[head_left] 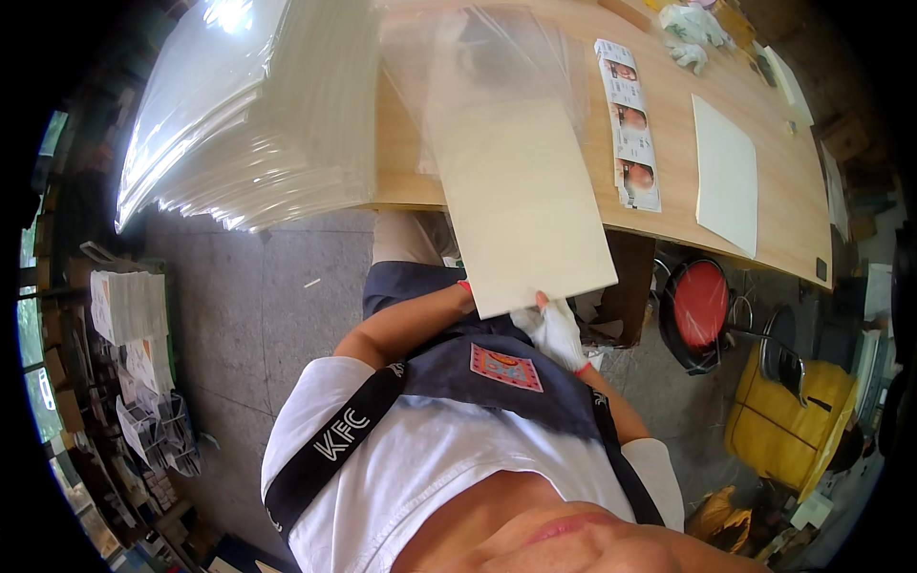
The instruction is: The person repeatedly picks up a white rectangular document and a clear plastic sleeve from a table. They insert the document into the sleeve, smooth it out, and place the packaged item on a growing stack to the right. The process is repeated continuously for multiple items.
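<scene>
A cream-coloured rectangular board [530, 220] reaches from the table edge toward my body. Its far end lies in or under a clear plastic bag [492, 48]; I cannot tell which. My right hand [554, 336], in a white glove with bare thumb tip, grips the near edge, thumb on top and fingers beneath. On the other side, my left hand goes under the board, so only a red cuff [467, 286] at the wrist shows and its fingers are hidden. More loose clear bags [406, 72] lie on the table around the far end.
A tall, glossy stack of clear plastic bags [277, 124] overhangs the table's left front edge. Printed card strips [630, 134] and white sheets [726, 177] lie on the wooden table [673, 115] to the right. Below stand a red round stool [700, 304] and a yellow bundle [788, 420].
</scene>
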A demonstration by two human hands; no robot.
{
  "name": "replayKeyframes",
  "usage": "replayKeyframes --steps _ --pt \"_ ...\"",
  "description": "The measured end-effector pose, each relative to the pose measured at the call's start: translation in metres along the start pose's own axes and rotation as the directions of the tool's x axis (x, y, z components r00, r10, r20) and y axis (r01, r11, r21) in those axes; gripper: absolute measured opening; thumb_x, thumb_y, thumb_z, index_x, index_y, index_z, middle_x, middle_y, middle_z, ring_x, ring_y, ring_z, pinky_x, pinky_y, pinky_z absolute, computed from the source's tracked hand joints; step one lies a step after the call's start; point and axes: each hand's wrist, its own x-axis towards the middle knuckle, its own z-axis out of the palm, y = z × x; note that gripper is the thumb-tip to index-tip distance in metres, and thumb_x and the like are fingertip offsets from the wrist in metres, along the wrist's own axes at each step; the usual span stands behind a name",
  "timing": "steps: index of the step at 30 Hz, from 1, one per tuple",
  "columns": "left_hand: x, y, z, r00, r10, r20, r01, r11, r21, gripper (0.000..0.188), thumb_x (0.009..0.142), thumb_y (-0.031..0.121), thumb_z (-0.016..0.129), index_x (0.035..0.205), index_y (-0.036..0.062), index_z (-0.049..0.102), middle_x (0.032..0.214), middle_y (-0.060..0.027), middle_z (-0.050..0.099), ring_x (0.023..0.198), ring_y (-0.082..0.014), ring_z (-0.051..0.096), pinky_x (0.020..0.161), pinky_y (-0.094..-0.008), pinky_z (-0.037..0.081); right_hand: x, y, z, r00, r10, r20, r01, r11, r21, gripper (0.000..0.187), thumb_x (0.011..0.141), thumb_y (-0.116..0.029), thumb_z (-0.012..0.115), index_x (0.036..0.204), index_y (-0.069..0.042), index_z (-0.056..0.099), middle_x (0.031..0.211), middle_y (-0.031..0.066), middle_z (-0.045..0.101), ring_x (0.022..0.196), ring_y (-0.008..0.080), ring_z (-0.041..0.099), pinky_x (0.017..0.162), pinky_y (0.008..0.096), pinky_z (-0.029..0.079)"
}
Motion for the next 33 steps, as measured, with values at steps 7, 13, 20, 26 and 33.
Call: replayKeyframes --steps 7,13,20,26,33 --pt "-0.002 -0.004 -0.015 0.998 0.025 -0.060 -0.021 0.997 0.076 0.030 0.088 0.005 0.045 0.117 0.0042 0.053 0.094 -0.0073 0.063 0.077 -0.0172 0.064 0.073 -0.0282 0.054 0.147 -0.009 0.024 0.995 -0.094 0.032 0.075 0.923 0.377 0.028 0.092 -0.010 0.042 0.117 0.001 0.034 0.114 0.0168 0.039 0.106 0.0427 0.050 0.091 0.0600 0.046" --pt "-0.042 0.061 -0.020 0.955 -0.144 0.259 0.158 0.987 -0.033 0.024 0.095 0.025 0.046 0.112 0.0090 0.052 0.106 -0.0077 0.061 0.093 -0.0211 0.062 0.075 -0.0360 0.052 0.127 -0.055 0.044 0.991 0.053 0.121 -0.010 0.945 -0.328 0.024 0.095 -0.018 0.041 0.108 0.000 0.049 0.077 0.0104 0.059 0.059 0.0214 0.059 0.055 0.0320 0.053" --pt "-0.054 0.091 -0.085 0.992 0.119 -0.053 -0.112 0.987 0.113 0.029 0.093 0.018 0.049 0.114 -0.0018 0.051 0.105 -0.0154 0.062 0.086 -0.0245 0.066 0.074 -0.0335 0.055 0.085 -0.036 0.075 0.951 -0.072 0.300 0.301 0.424 -0.854 0.021 0.092 -0.025 0.048 0.101 -0.010 0.060 0.062 0.0038 0.058 0.047 0.0109 0.054 0.042 0.0252 0.040" --pt "-0.055 0.106 -0.102 0.999 0.052 0.012 -0.054 0.974 0.219 0.022 0.094 0.014 0.045 0.106 -0.0001 0.056 0.096 -0.0109 0.065 0.084 -0.0196 0.066 0.070 -0.0299 0.056 0.123 -0.004 0.082 0.688 -0.175 0.704 0.587 -0.435 -0.682 0.016 0.087 -0.025 0.050 0.096 -0.012 0.051 0.075 0.0104 0.064 0.064 0.0274 0.063 0.052 0.0413 0.047" --pt "-0.060 0.108 -0.098 0.996 0.080 -0.036 -0.069 0.965 0.254 0.025 0.093 0.015 0.048 0.103 -0.0060 0.054 0.096 -0.0157 0.064 0.081 -0.0221 0.066 0.072 -0.0306 0.056 0.121 -0.009 0.088 0.741 -0.083 0.666 0.603 -0.352 -0.715 0.012 0.085 -0.019 0.054 0.093 -0.009 0.051 0.069 0.0070 0.064 0.053 0.0217 0.062 0.045 0.0331 0.048"
